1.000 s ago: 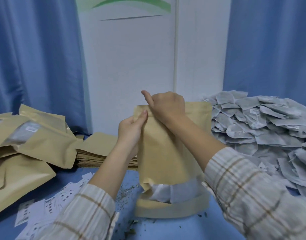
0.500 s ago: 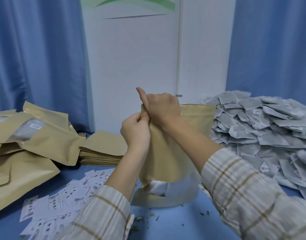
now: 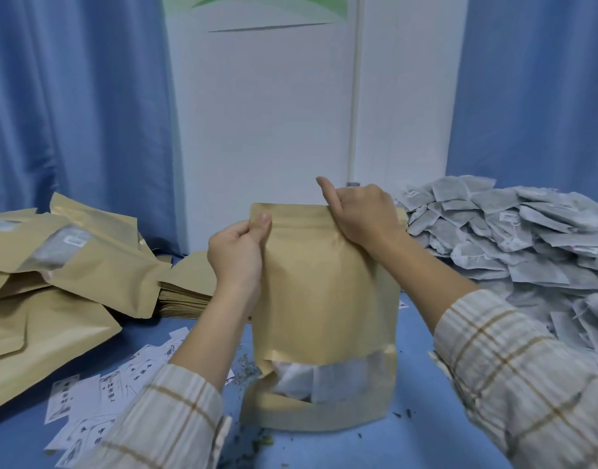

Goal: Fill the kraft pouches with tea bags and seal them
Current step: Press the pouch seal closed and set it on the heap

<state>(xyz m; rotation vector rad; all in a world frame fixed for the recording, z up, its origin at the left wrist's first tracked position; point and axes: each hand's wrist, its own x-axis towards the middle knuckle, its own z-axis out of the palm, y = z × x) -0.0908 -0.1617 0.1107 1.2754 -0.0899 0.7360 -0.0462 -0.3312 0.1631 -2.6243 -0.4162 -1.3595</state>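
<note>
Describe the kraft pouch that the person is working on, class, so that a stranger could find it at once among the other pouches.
Start at the blue table and look to its middle, in front of the white wall panel. There one kraft pouch stands upright, its top edge pinched by the left hand and the right hand. The other pouches lie flat at the left.

The kraft pouch (image 3: 324, 282) is matt brown paper with a clear, slightly glossy plastic window (image 3: 338, 377); the tea bags (image 3: 514, 238) look like thin, crinkled grey-white paper.
</note>
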